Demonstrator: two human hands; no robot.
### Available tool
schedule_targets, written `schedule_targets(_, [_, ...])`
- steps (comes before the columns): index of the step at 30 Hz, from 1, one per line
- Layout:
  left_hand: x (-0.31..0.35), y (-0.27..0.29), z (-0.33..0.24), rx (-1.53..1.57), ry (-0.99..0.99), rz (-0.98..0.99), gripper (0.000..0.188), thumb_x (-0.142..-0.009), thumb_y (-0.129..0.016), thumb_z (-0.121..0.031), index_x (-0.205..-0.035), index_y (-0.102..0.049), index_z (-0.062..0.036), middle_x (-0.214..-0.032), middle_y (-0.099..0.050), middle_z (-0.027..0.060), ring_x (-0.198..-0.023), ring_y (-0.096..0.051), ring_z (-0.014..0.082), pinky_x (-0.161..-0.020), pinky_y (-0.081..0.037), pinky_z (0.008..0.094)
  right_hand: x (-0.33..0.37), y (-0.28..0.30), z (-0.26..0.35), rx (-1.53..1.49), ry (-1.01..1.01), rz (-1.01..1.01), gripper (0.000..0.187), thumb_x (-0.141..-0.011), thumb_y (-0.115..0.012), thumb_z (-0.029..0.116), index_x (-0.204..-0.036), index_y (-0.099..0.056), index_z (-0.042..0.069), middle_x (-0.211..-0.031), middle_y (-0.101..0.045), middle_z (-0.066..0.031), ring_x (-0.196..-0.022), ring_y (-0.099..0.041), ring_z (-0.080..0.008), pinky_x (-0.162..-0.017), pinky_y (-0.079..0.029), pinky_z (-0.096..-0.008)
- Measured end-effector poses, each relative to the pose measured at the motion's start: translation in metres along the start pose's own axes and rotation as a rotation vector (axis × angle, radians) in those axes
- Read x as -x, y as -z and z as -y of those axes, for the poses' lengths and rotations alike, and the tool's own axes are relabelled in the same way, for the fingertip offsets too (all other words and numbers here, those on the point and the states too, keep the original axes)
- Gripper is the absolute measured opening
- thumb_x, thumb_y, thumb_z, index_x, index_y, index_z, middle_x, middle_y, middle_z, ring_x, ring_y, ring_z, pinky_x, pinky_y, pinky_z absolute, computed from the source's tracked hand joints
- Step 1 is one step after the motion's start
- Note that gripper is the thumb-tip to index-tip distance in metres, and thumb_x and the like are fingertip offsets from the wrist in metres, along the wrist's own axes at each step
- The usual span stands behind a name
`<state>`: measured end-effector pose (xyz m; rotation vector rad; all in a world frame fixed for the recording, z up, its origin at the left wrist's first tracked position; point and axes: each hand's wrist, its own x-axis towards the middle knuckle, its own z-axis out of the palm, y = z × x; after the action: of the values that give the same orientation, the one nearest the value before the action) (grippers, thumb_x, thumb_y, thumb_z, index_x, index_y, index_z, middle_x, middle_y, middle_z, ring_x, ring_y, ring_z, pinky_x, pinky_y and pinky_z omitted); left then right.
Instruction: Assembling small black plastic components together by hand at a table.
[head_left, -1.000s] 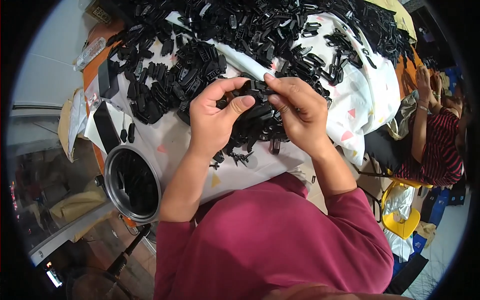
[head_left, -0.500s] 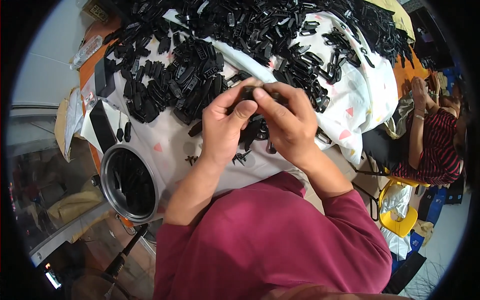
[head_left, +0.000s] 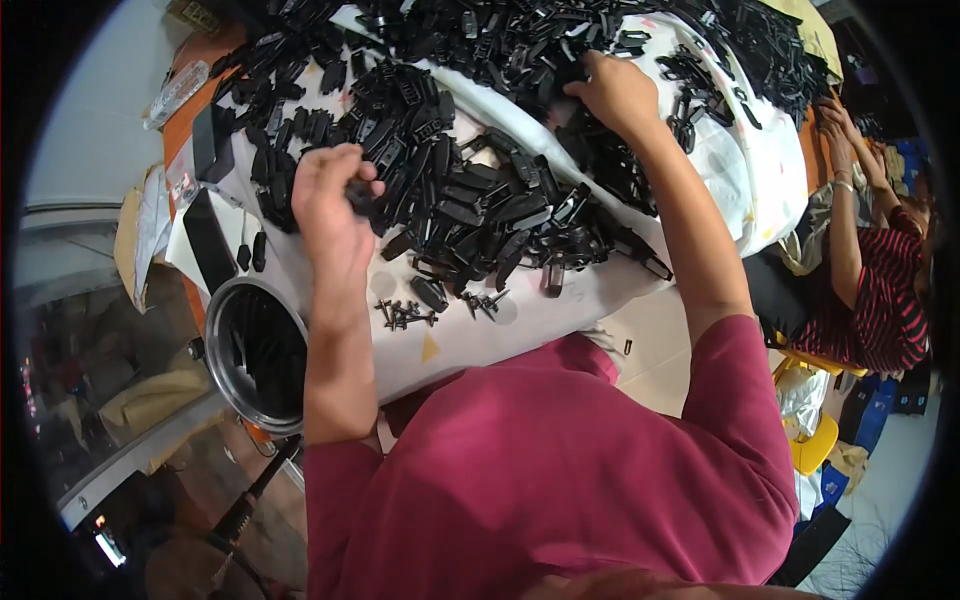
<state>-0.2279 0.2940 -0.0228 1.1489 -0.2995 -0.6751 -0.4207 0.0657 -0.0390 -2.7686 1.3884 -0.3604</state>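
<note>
My left hand (head_left: 335, 205) is raised at the left side of the heap, its fingers curled round a small black plastic part (head_left: 359, 199), mostly hidden by the fingers. Farther off, my right hand (head_left: 622, 92) reaches over the black plastic parts (head_left: 530, 80) beyond the white cloth roll. Its thumb and forefinger are apart, with dark parts just past the tips. Another heap of black parts (head_left: 465, 205) lies between my arms. Small dark pin-like pieces (head_left: 405, 314) rest near the table's front edge.
A metal-rimmed bowl (head_left: 218, 372) with black parts stands at the left edge. Behind it are a dark phone-like slab (head_left: 207, 243) and a clear plastic bottle (head_left: 178, 95). The white cloth roll (head_left: 500, 125) divides the heaps. A person in a striped top (head_left: 870, 290) sits at the right.
My hands were together in front of me around a small dark part. They have separated: the left moved left with a black part, the right went far right to the heap.
</note>
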Motion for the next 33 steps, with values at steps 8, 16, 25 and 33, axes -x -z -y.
schedule_targets(8, [-0.013,-0.063,0.019,-1.739,-0.592,0.603,0.011,-0.072,-0.059,-0.016,-0.077,-0.066,-0.0091,-0.081,-0.061,0.0103,-0.072,-0.061,0.0269,-0.063,-0.048,0.0366,0.0,-0.01,0.012,0.138,0.177,-0.174,0.017,-0.072,-0.058,0.02,-0.084,-0.059,0.009,-0.071,-0.058,-0.0111,-0.072,-0.058,-0.0296,-0.062,-0.048,-0.039])
schedule_targets(16, [-0.028,-0.084,0.043,-1.749,-0.748,0.855,0.014,-0.07,-0.057,-0.011,-0.083,-0.063,-0.0094,-0.081,-0.061,0.0094,-0.076,-0.062,0.0266,-0.063,-0.049,0.0371,0.056,0.025,0.037,-1.741,-0.338,0.137,0.02,-0.08,-0.052,0.002,-0.099,-0.051,-0.003,-0.083,-0.059,-0.0114,-0.073,-0.063,-0.0204,-0.061,-0.052,-0.0248])
schedule_targets(25, [0.001,-0.076,-0.005,-0.602,0.134,0.788,0.03,-0.076,-0.063,-0.012,-0.103,-0.053,-0.0048,-0.076,-0.06,0.0054,-0.058,-0.054,0.0111,-0.049,-0.041,0.0228,0.075,0.06,0.064,-1.89,-0.126,0.158,0.03,-0.075,-0.061,-0.004,-0.104,-0.054,-0.005,-0.082,-0.062,-0.0116,-0.071,-0.062,-0.0159,-0.06,-0.053,-0.0224])
schedule_targets(33, [0.033,-0.062,-0.007,-0.344,-0.242,0.617,0.033,-0.07,-0.071,-0.007,-0.101,-0.061,-0.0026,-0.083,-0.055,0.0015,-0.072,-0.053,0.0096,-0.065,-0.043,0.0194,0.079,0.073,0.08,-2.182,-0.29,0.249,0.021,-0.078,-0.056,0.001,-0.098,-0.056,-0.002,-0.089,-0.059,-0.0122,-0.064,-0.057,-0.0155,-0.048,-0.048,-0.0213])
